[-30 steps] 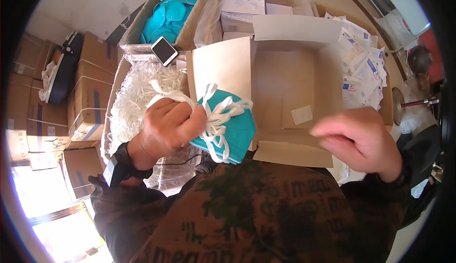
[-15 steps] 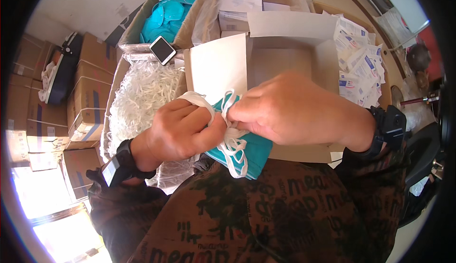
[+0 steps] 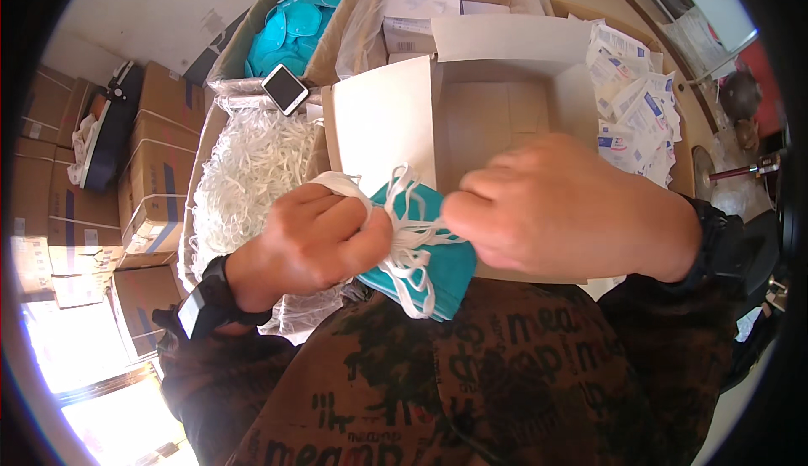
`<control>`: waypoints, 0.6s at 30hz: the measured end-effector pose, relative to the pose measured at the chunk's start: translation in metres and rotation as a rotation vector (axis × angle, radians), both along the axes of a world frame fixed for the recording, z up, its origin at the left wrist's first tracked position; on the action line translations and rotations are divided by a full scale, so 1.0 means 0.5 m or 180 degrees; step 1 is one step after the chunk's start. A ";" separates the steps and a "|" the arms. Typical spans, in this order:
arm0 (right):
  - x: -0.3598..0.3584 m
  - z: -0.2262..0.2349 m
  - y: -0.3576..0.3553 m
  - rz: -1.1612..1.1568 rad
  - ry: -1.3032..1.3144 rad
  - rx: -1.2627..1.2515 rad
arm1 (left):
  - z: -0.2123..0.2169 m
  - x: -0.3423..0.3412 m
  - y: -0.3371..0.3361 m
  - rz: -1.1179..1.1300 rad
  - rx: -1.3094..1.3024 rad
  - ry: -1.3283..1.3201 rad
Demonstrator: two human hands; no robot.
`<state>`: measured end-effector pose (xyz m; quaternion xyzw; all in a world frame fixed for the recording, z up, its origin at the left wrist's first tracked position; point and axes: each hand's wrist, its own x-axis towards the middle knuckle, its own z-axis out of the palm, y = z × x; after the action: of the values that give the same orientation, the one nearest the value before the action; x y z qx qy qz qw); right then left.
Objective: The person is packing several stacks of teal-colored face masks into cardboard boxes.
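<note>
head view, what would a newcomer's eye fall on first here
The teal masks with white straps stand out first, between the left grip and the right grip. Beyond the left grip lies a heap of loose white cords, a phone at its far edge. More teal pieces lie in a box beyond the phone.
</note>
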<state>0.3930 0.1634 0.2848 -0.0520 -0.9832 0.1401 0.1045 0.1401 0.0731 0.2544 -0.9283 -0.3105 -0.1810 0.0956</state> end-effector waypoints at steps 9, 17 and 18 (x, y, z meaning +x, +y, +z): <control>0.160 0.073 0.006 -0.0791 -0.0595 -0.2116 | -0.017 -0.077 -0.023 0.0661 -0.0274 0.0104; 0.191 -0.018 0.027 -0.0425 0.1817 -0.5652 | -0.045 -0.062 -0.003 0.0456 0.0244 -0.0269; 0.166 -0.030 0.030 -0.0426 0.1803 -0.5659 | -0.042 -0.061 -0.004 0.0426 0.0150 -0.0258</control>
<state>0.4761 0.1782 0.2695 -0.1332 -0.4480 0.8418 0.2700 0.1096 0.0708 0.2335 -0.8949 -0.3711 -0.2189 0.1166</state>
